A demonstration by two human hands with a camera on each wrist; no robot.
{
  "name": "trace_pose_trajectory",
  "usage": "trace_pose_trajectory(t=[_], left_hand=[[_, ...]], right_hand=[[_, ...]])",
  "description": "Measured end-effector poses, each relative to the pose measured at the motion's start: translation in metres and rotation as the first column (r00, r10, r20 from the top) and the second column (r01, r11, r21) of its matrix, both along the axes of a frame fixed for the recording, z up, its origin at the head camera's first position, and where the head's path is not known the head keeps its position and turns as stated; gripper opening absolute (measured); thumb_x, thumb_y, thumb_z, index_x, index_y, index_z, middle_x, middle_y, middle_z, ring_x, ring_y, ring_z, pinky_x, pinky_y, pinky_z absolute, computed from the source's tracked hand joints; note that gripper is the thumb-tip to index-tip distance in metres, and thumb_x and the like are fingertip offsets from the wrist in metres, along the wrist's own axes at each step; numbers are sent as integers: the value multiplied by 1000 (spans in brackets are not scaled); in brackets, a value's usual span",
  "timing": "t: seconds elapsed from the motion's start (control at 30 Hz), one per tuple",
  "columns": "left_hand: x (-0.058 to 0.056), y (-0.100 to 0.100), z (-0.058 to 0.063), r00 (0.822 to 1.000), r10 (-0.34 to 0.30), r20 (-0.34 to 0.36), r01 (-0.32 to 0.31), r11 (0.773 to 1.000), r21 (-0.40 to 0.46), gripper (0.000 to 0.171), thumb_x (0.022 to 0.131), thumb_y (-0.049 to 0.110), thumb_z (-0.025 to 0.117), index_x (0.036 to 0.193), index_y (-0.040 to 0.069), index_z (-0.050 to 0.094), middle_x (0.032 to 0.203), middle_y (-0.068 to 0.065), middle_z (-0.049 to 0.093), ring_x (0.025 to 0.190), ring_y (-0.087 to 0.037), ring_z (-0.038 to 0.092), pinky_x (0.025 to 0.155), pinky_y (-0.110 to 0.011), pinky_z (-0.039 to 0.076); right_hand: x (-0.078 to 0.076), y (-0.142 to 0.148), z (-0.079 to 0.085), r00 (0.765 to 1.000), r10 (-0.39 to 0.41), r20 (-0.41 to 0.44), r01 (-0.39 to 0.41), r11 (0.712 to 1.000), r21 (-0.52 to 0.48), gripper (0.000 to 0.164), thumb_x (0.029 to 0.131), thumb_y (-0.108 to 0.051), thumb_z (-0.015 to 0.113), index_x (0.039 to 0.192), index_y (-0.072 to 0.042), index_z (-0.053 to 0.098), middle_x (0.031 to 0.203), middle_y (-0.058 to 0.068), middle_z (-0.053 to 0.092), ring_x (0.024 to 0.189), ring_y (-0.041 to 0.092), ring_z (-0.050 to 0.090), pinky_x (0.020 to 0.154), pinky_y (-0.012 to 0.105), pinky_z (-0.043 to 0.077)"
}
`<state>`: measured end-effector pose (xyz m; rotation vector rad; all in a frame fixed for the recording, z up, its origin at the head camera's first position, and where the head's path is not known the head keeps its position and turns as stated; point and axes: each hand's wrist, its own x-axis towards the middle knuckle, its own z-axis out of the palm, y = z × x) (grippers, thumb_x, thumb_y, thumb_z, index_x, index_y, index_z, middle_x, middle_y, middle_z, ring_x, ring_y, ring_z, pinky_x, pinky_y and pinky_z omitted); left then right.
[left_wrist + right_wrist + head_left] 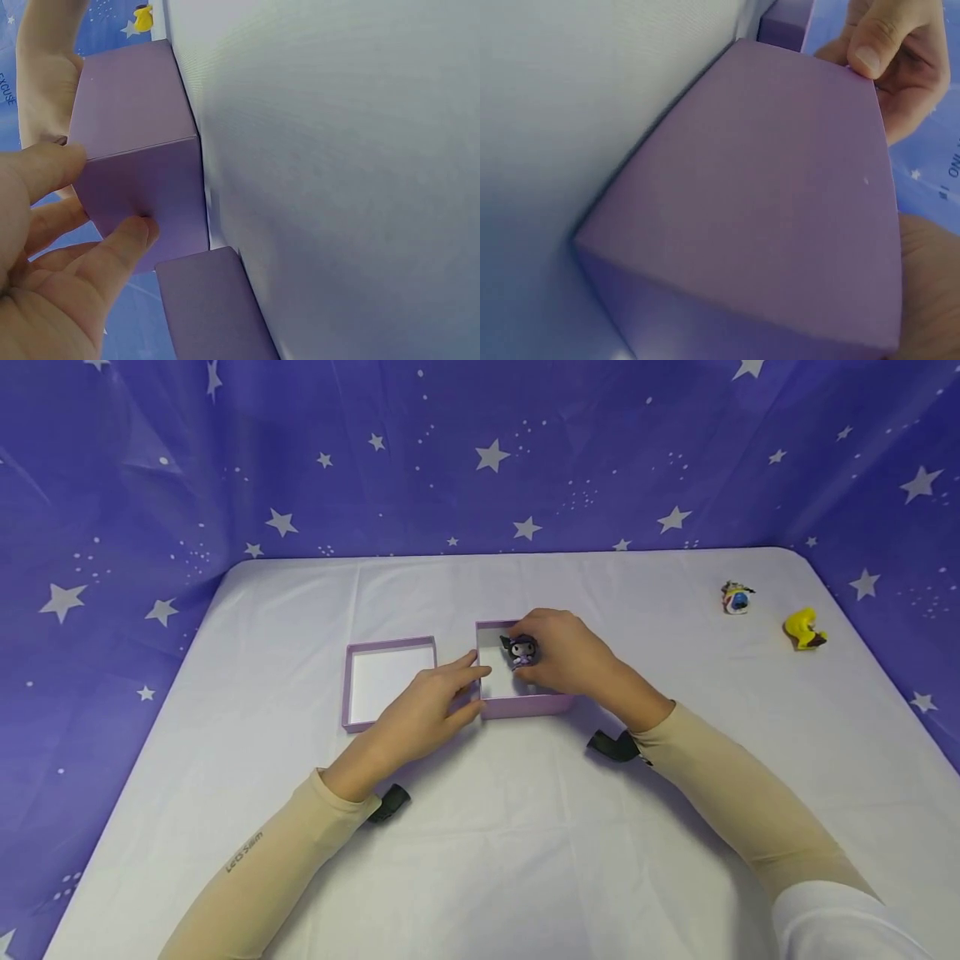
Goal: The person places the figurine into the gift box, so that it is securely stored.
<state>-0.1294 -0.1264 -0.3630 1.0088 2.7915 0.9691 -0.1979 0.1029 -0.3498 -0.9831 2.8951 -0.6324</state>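
A small figurine (522, 649) with a black hood and pale face is held by my right hand (562, 652) over the inside of an open purple box (525, 707). Fingers and thumb come round it from the right; its far side is covered by the hand. My left hand (427, 706) grips the left wall of the box, with digits at the rim and one fingertip (142, 229) against the outer side. In the right wrist view the box's front wall (765, 180) hides the figurine.
Left of the box lies a shallow purple lid (347, 689), white side up, partly behind the left hand. At the far right stand a yellow figurine (804, 628) and a multicoloured figurine (737, 598). A starry purple curtain (420, 460) rises behind the white-covered table (495, 860).
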Motion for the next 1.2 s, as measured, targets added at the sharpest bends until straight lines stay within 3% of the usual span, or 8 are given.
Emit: trace_pose_trajectory(t=[0.3,0.67,0.97,1.1,1.2], left_hand=[[0,1,2,1000,-6,-7,6,1000,5,45,94,16,65,135,-1,56,144,-26,42,122,-27,55,102,-38,43],[1,3,2,1000,1,-12,-1,1000,-3,45,95,17,65,135,-1,56,145,-26,42,126,-31,51,104,-40,41],[2,3,0,1000,9,-12,-9,1000,-16,44,95,18,65,134,0,56,145,-25,42,126,-29,51,103,-40,42],[3,2,0,1000,7,-12,-8,1000,-16,45,95,18,65,134,-1,56,145,-25,42,127,-30,50,104,-41,41],[3,2,0,1000,8,-11,-8,1000,-16,44,95,18,65,134,-1,56,145,-25,42,126,-30,51,103,-40,42]], right_hand=[[2,-10,2,999,-30,42,23,988,153,52,76,-22,85,121,-4,67,116,12,65,106,26,61,93,39,48],[5,-10,6,995,-68,74,53,980,190,57,76,-27,85,124,-5,65,124,12,61,110,27,59,95,40,47],[10,13,13,999,36,41,-34,999,-41,49,76,-26,84,119,-9,68,111,5,65,100,22,61,88,38,48],[9,31,16,993,71,89,-56,985,-161,49,78,-25,83,122,-12,67,117,2,65,104,22,61,90,38,48],[10,45,17,984,79,158,-31,959,-283,48,79,-18,82,124,-12,66,120,1,64,108,23,60,92,35,49]])
